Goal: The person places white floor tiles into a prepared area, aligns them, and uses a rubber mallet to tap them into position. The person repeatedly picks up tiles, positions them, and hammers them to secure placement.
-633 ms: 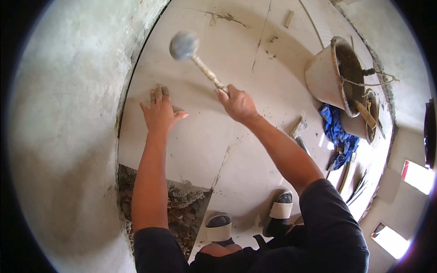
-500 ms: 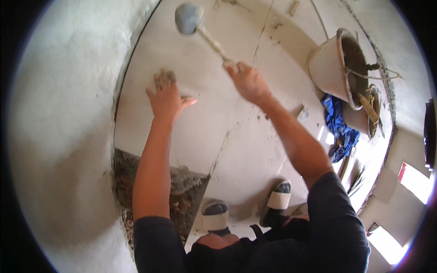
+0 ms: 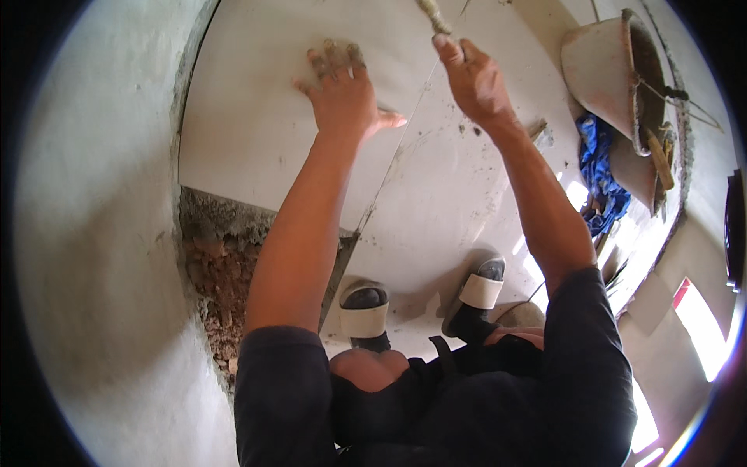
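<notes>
While the person is crouching over the floor, the left hand (image 3: 342,97) is pressing flat, fingers spread and released, on a large pale floor tile (image 3: 264,124) — a placement that, as I judge it, is steadying the tile and feeling how it is sitting on its bed. The tile is lying just beside the wall (image 3: 101,233), its near edge ending above an open patch of grey mortar and reddish rubble (image 3: 218,265), where no tile is covering the ground.

To the right, the right hand (image 3: 475,78) is clenching around the pale handle of a mallet (image 3: 434,15); the handle is running up out of the top edge, so the head is not showing. Held raised over the joint between two tiles, it is probably being readied for tapping the tile level — a judgement only.

Further right, a round pale bucket (image 3: 603,66) is tilting on its side, its dark inside looking smeared with mortar; how much is in it I cannot tell. Beneath it a blue cloth (image 3: 599,167) is lying crumpled, with a wooden-handled tool (image 3: 660,156) beside it.

At the bottom, both feet in dark sandals with pale straps (image 3: 366,315) are resting on the already laid tiles.
</notes>
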`<action>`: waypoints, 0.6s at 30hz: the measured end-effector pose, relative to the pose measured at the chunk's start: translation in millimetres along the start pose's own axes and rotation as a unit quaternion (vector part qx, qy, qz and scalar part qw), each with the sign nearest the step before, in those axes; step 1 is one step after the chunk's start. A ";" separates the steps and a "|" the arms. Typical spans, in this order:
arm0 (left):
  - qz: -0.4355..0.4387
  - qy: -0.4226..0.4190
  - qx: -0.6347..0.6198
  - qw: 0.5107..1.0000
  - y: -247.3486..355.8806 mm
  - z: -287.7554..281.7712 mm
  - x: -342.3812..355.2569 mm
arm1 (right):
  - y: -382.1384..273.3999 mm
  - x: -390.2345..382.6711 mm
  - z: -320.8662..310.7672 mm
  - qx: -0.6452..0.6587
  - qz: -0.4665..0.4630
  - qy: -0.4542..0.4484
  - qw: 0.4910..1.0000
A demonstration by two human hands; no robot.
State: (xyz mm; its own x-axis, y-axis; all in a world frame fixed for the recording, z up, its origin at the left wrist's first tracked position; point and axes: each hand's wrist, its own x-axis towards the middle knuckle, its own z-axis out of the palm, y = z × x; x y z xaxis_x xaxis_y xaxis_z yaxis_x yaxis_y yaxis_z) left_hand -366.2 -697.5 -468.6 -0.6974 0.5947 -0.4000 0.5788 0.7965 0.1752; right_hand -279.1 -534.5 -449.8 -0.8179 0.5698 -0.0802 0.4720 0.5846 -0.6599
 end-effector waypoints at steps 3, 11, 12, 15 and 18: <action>0.003 -0.002 0.000 1.000 2.4 2.8 -2.1 | -2.1 2.1 2.7 -0.028 0.049 -0.088 0.995; 0.011 0.022 -0.029 0.999 3.4 13.0 -4.1 | -5.1 -1.1 -10.5 0.153 0.085 -0.053 0.983; 0.011 0.023 -0.028 0.999 3.7 15.3 -5.4 | -3.0 -9.1 -9.1 0.078 -0.025 0.002 0.997; 0.016 0.044 -0.028 0.999 3.8 19.2 -5.6 | 1.6 -30.5 -4.0 0.097 0.022 0.003 0.995; 0.014 0.027 -0.026 0.999 5.1 20.0 -5.0 | 4.5 -38.5 -8.8 -0.071 0.040 -0.040 0.996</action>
State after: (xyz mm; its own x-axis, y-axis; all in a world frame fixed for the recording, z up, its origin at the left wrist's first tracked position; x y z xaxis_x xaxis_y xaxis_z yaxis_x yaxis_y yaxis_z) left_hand -351.3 -698.6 -483.6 -0.7041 0.6204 -0.3455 0.5759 0.7835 0.2334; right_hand -242.6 -548.7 -443.1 -0.7969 0.5735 -0.1902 0.5735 0.6189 -0.5367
